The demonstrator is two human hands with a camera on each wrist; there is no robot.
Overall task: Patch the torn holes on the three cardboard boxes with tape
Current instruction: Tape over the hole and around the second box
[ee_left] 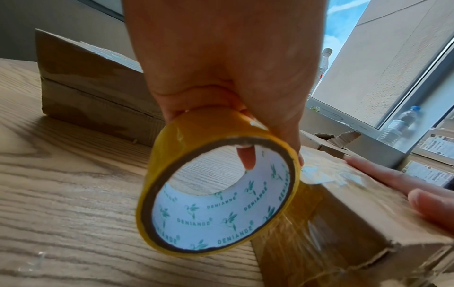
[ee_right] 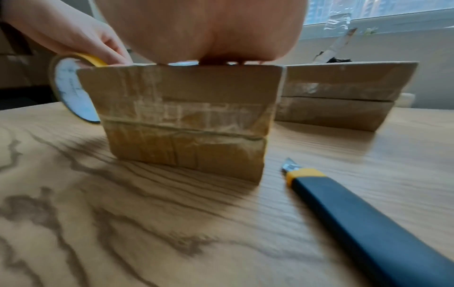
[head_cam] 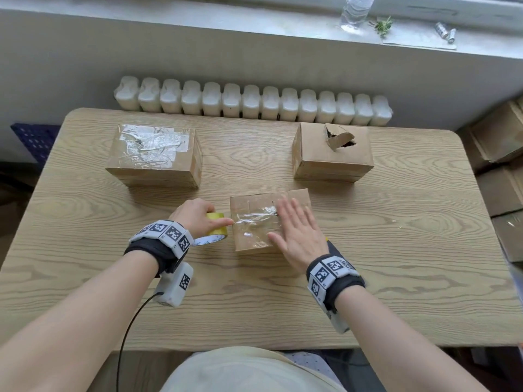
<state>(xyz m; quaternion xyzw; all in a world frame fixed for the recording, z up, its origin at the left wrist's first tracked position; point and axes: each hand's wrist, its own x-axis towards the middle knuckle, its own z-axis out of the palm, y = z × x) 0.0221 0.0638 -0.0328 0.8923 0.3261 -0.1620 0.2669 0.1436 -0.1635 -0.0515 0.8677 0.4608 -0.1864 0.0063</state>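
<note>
Three cardboard boxes stand on the wooden table [head_cam: 85,292]. The near box [head_cam: 254,205] has clear tape across its top. My right hand [head_cam: 297,230] lies flat on that tape, fingers straight. My left hand [head_cam: 198,216] grips a yellow tape roll [head_cam: 216,232] at the box's left edge, its thumb touching the tape strip. The roll [ee_left: 218,186] hangs from my fingers with tape running onto the box side [ee_left: 319,223]. The far left box [head_cam: 154,154] is covered in clear tape. The far right box [head_cam: 334,154] shows a torn hole [head_cam: 339,137] with raised flaps.
A utility knife [ee_right: 356,213] with a yellow-tipped dark handle lies on the table right of the near box [ee_right: 186,120]. A white radiator [head_cam: 252,101] runs behind the table. Stacked cardboard boxes [head_cam: 501,171] sit at the right. A water bottle [head_cam: 356,9] stands on the windowsill.
</note>
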